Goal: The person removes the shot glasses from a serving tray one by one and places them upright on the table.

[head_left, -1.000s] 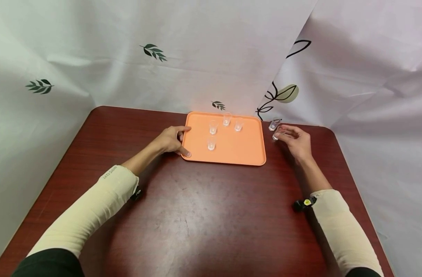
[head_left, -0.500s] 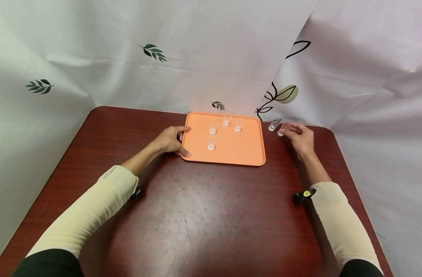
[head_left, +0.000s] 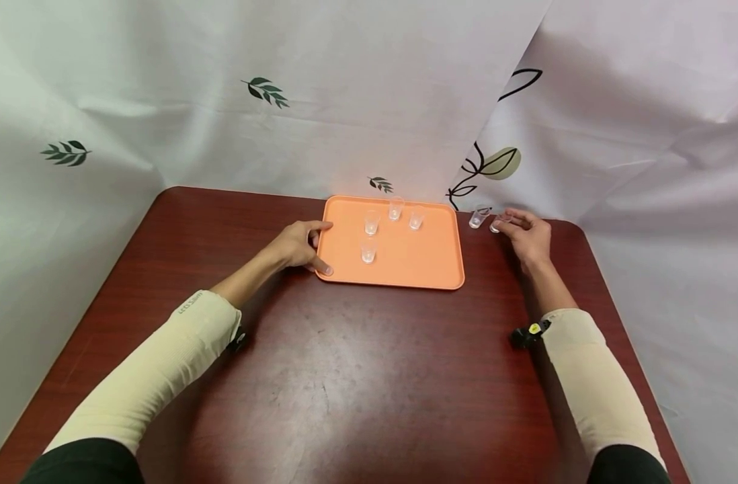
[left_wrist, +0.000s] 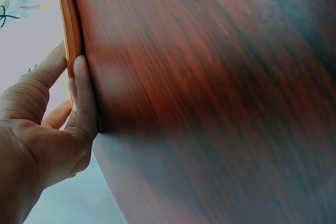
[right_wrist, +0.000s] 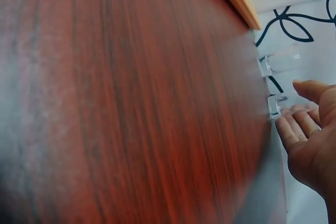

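1. The left hand (head_left: 296, 245) is clamped on the left side of a shallow, orange, rectangular tray (head_left: 420, 262), its thumb at the near corner and its forefinger farther along the rim.
2. The tray lies flat at the far edge of a glossy, dark reddish-brown, wood-grained table (head_left: 345, 376), close to the backdrop.
3. Four small, clear, tapered cups (head_left: 368, 252) stand upright on the tray: three toward its far side and one nearer the front (all of them left or centre, with the right part of the tray bare).
4. The right hand (head_left: 529, 238) is well apart from the left, beyond the tray's right side; its thumb and fingers are closed around a fifth clear cup (head_left: 495, 227) close to the tabletop.
5. A sixth clear cup (head_left: 478, 218) stands on the table between the held cup and the tray, touching neither hand.
6. Cream sleeves (head_left: 148, 370) cover both forearms, with a small black device (head_left: 522, 337) at the right wrist.
7. Behind hangs a creased, whitish sheet backdrop (head_left: 357, 87) printed with leaves.
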`<state>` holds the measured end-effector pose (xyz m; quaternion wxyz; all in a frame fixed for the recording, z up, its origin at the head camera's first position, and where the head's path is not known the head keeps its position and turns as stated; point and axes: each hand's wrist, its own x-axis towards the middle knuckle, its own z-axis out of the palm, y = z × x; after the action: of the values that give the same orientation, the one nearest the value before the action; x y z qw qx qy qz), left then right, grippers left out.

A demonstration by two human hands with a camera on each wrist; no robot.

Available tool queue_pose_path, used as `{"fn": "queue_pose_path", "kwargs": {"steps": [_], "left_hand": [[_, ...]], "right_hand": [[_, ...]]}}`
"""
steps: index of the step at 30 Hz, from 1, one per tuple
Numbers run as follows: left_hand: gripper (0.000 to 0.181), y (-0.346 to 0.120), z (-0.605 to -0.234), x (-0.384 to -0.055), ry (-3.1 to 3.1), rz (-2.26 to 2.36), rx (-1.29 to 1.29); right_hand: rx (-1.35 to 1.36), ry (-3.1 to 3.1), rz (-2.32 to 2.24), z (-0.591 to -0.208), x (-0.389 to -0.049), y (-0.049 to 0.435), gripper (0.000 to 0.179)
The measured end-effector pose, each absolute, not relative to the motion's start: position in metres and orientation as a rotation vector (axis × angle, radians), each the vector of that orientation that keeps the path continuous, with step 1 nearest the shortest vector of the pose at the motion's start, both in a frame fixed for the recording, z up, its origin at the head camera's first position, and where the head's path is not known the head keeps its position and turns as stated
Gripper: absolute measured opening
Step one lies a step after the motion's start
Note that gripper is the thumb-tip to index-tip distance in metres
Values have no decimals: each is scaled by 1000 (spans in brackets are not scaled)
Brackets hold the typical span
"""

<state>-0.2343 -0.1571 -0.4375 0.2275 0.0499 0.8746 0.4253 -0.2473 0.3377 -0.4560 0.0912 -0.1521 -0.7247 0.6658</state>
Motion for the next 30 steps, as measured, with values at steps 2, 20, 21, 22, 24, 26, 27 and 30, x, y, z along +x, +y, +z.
{"fn": "queue_pose_path", "kwargs": {"steps": [2, 20, 21, 22, 24, 26, 27, 30], "left_hand": [[113, -157, -437, -234, 2405, 1179, 137], [112, -157, -436, -233, 2393, 1188, 129], [112, -157, -436, -233, 2393, 1185, 129], [112, -157, -436, -233, 2394, 1181, 131], [112, -157, -436, -233, 2396, 1177, 130], [112, -157, -436, -233, 2392, 1182, 129], [112, -157, -436, -233, 2392, 1184, 128], [114, -157, -437, -233, 2385, 1197, 121]], "right_hand": [[-457, -2153, 1978, -456, -248, 338, 52], [-517, -2205, 1912, -456, -248, 341, 67], [-520, -2214, 1903, -456, -247, 341, 67], [-518, -2227, 1892, -457, -246, 342, 68], [-524, -2232, 1894, -457, -244, 343, 69], [-527, -2210, 1915, -457, -242, 344, 69], [-525, -2196, 1929, -456, -240, 344, 68], [-514, -2157, 1962, -456, -236, 346, 66]]}}
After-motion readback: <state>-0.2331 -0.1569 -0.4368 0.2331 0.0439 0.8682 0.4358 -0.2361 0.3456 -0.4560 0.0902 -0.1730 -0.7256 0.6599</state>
